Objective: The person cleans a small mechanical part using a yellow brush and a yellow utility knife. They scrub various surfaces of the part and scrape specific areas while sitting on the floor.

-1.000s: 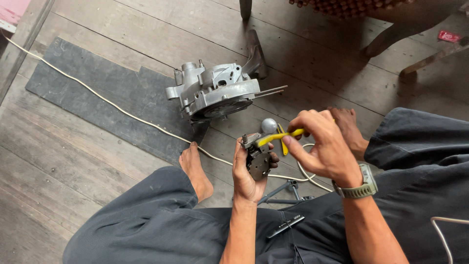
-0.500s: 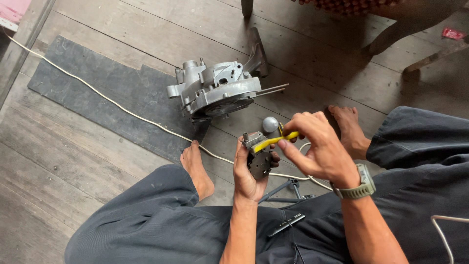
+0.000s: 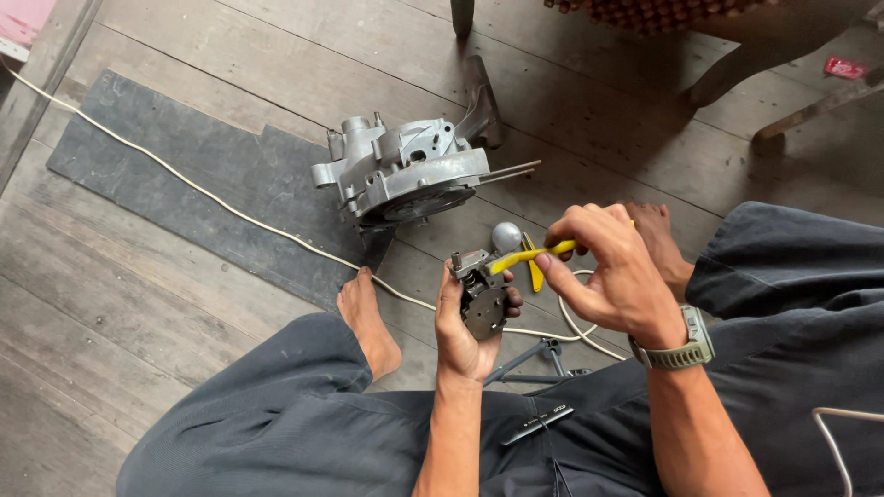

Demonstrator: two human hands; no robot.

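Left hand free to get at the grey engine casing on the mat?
Probably not as is: the left hand is wrapped around a small dark metal part. Floor path to the engine casing looks open.

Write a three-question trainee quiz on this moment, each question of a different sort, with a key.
1. True or false: the left hand holds a small round metal part upright over the lap.
2. Multiple choice: what does the right hand grip? A. a red screwdriver B. yellow-handled pliers C. a hammer
3. Fill in: the large grey engine casing sits partly on a dark ____ on the wooden floor.

Key
1. True.
2. B; the tool's tip meets the top of the metal part.
3. Mat; a white cord runs across it toward the bare foot.
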